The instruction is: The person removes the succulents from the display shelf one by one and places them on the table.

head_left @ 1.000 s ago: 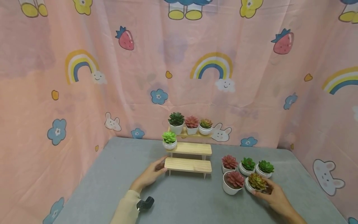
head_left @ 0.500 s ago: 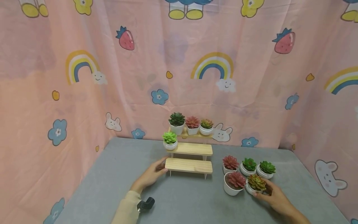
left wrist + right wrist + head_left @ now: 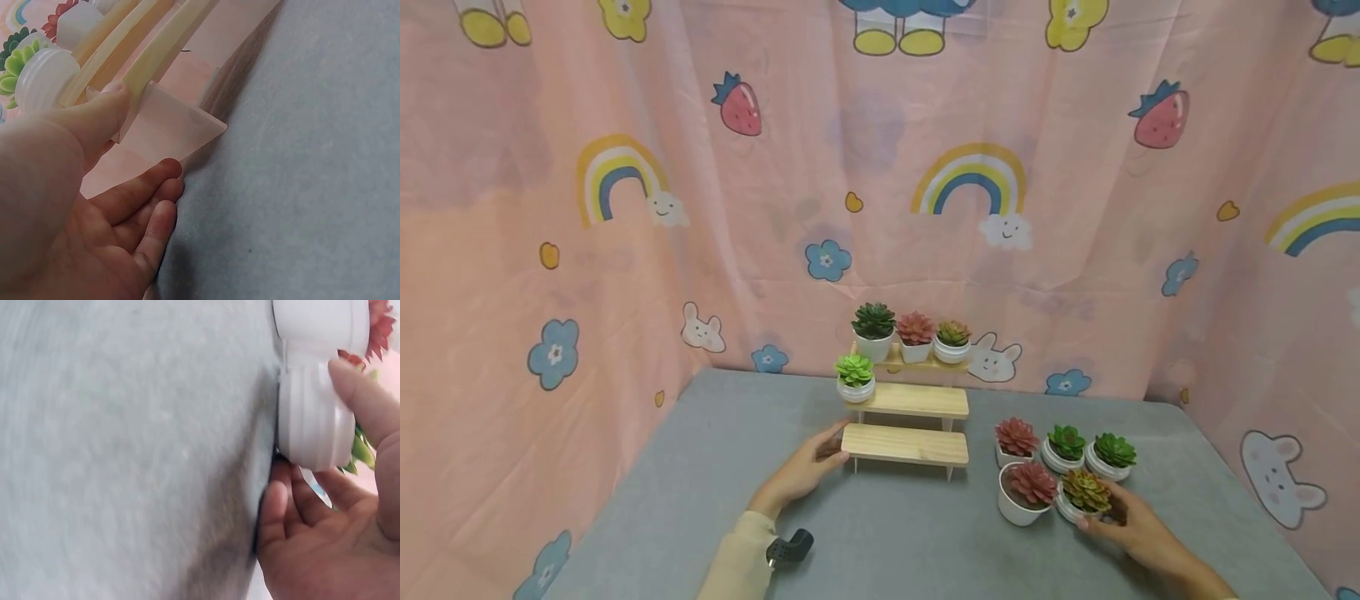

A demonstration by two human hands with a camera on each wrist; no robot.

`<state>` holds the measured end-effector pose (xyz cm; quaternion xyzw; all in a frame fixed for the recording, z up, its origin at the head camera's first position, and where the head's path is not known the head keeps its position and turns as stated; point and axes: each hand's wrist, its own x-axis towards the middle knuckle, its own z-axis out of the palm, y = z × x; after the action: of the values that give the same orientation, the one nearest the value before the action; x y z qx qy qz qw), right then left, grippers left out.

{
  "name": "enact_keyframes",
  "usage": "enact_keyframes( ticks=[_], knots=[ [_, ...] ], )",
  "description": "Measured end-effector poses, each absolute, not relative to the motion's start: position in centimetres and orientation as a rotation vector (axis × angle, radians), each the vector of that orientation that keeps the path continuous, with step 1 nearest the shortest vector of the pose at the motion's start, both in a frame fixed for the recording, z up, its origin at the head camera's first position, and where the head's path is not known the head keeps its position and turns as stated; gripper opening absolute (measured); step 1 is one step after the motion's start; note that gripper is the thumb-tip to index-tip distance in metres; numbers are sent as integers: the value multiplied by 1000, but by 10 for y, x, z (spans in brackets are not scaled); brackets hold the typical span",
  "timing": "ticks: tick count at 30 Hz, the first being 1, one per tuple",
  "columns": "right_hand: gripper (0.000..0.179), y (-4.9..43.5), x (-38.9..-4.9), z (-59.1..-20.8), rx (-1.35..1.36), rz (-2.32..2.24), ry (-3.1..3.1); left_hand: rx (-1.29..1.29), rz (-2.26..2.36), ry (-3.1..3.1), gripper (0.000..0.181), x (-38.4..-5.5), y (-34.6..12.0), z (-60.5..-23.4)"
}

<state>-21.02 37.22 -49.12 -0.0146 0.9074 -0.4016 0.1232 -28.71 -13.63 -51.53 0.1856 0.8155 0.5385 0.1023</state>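
My left hand holds the left end of a three-step wooden display stand. In the left wrist view its thumb presses the board's end, beside the clear support; the index finger is partly hidden. At the right, my right hand grips a yellow-green and reddish potted succulent in a round white pot, which stands on the table. The right wrist view shows the thumb on the ribbed white pot and fingers at its other side.
A red succulent in a white pot stands left of the held one, with several others behind. The stand's top step bears a dark green, a red and a yellow-green succulent. A light green one sits on the middle step.
The succulent in my right hand has shifted very slightly left, toward the red one beside it. My left hand has stayed on the display stand.
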Motion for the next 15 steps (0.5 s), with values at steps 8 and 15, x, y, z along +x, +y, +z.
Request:
enact_keyframes(
  ticks=[8, 15],
  knots=[
    [81, 381, -204, -483, -6, -1239, 2543, 545, 1599, 2400, 63, -289, -136, -518],
    [73, 375, -202, -463, -49, -1162, 2691, 564, 1601, 2397, 64, -287, -137, -516]
  ],
)
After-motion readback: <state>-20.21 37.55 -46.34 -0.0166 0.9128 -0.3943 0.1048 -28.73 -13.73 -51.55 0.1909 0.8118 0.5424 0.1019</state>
